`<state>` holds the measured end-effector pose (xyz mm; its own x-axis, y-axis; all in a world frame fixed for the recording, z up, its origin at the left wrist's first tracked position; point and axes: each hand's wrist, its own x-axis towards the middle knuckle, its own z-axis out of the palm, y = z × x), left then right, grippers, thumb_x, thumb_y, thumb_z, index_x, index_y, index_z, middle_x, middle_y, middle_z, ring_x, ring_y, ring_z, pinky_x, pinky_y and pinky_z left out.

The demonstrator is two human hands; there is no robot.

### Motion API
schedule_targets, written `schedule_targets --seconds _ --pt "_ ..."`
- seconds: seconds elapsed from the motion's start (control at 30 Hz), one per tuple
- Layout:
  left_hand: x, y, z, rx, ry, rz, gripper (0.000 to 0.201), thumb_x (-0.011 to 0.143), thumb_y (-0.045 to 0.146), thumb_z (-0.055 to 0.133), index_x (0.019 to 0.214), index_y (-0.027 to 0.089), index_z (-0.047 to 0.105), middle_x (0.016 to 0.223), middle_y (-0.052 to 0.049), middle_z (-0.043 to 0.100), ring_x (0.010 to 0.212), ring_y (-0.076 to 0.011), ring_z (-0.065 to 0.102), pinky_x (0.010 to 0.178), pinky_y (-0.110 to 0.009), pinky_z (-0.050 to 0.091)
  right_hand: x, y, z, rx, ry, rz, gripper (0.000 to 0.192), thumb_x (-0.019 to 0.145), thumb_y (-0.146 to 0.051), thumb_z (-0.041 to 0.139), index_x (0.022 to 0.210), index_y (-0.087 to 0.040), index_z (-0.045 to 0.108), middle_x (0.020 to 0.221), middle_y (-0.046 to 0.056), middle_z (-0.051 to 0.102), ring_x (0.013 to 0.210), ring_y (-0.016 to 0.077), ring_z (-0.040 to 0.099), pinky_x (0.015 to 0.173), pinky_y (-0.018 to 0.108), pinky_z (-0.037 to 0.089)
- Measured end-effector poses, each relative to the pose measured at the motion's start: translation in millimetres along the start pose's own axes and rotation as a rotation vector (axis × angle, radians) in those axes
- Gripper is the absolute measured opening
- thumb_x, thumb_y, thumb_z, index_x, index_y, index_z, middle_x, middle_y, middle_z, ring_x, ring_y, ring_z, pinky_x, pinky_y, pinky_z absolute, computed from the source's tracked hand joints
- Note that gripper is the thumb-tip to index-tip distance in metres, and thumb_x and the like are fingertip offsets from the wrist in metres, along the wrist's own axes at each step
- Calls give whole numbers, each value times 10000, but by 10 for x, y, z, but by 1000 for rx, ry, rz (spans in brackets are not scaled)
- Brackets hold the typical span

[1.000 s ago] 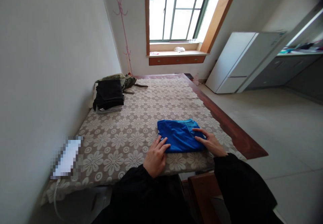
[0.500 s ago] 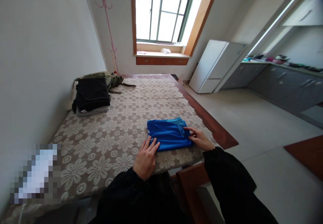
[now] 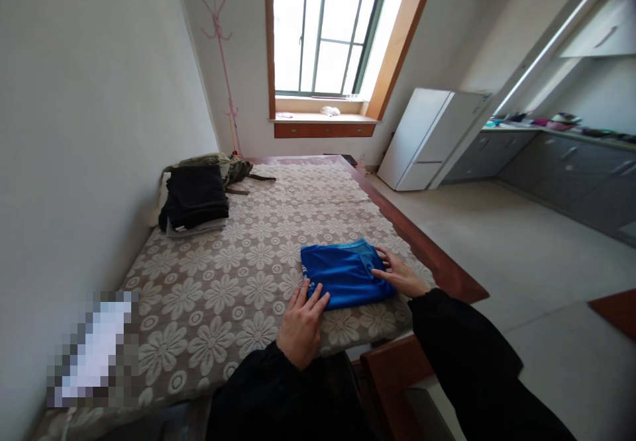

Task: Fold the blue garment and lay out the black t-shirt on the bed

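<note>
A blue garment (image 3: pixel 342 275), folded into a flat rectangle, lies near the front edge of a table covered by a floral cloth (image 3: pixel 213 338). Its upper right part shows a lighter blue panel with a small mark. My left hand (image 3: pixel 302 325) rests with fingers spread on the garment's lower left corner. On its right edge lies my right hand (image 3: pixel 401 275), fingers apart and touching the fabric. Neither hand grips the garment. Black sleeves cover both my arms.
A stack of folded black clothes (image 3: pixel 196 196) sits by the left wall, a green backpack (image 3: pixel 233 168) behind it. A blurred pale object (image 3: pixel 94 351) is at the near left. Beyond are a pink coat rack (image 3: pixel 226 77), a white fridge (image 3: pixel 432 140) and grey kitchen cabinets (image 3: pixel 561 163).
The whole view has shifted slightly, so things appear further right and lower. My right hand has moved a little across the garment's right side; my left hand stays at its corner.
</note>
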<state>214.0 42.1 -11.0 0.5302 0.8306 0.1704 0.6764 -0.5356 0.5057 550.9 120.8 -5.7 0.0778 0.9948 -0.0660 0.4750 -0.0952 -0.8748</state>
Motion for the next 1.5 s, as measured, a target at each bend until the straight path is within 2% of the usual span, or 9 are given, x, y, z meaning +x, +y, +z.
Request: schedule_targets --seconds 0.13,0.33,0.5,0.6,0.83,0.97,1.27,1.4,1.5 --pt "-5 5 6 -3 4 -25 810 775 -8 461 1529 281 527 1655 34 383 1612 -295 135 1299 -584 256 118 -44 11 82 -5 47 834 657 -308 795 1433 -247 497 1166 96 705 1034 274 707 897 411 601" --pt "-41 -60 91 -14 39 -41 842 788 19 479 1565 346 466 1645 105 379 1610 -349 95 1298 -644 211 182 -126 -33 390 -108 213 1101 609 -288 851 1557 -341 294 1277 89 657 1020 254 722 812 374 623" --pt "-32 -100 126 -7 22 -6 868 778 15 484 1577 351 439 1651 96 363 1609 -340 96 1295 -649 218 160 -138 -79 316 -25 224 995 630 -310 866 1499 -367 384 1434 103 570 1036 219 710 674 272 577" --pt "-24 -101 128 -35 25 -8 851 785 19 482 1569 350 456 1641 83 392 1602 -332 156 1299 -636 229 95 -130 -97 265 -82 224 884 657 -339 866 1440 -341 456 1420 107 596 1021 224 715 616 253 542" --pt "-21 -25 53 -66 61 -15 759 822 55 498 1525 338 529 1604 70 464 1595 -344 195 1287 -656 254 25 -124 -140 238 -198 274 851 653 -397 894 1384 -273 477 1107 92 759 979 300 751 780 422 619" --pt "-9 12 5 -74 58 -32 672 868 91 501 1492 331 569 1594 66 487 1586 -349 230 1280 -657 274 48 -178 -107 353 -255 251 941 646 -297 892 1448 -291 401 1101 69 777 1006 299 761 900 457 606" --pt "-4 13 -23 -79 65 -32 653 880 92 521 1485 331 572 1590 53 496 1582 -343 248 1272 -655 298 22 -316 -145 551 -289 262 1184 622 -207 863 1601 -402 226 1220 51 745 1076 285 749 899 425 619" --pt "-4 21 -17 -62 82 -41 627 894 100 519 1483 308 573 1584 52 503 1571 -332 283 1270 -633 318 22 -213 -221 547 -340 235 964 658 -221 861 1521 -369 457 1184 46 753 1039 257 748 906 396 603" --pt "2 16 9 -34 111 -50 568 938 128 496 1482 273 567 1590 25 500 1552 -302 338 1262 -599 350 66 -38 -256 447 -332 257 562 638 -267 886 1181 -239 746 980 47 780 832 203 740 802 328 595"
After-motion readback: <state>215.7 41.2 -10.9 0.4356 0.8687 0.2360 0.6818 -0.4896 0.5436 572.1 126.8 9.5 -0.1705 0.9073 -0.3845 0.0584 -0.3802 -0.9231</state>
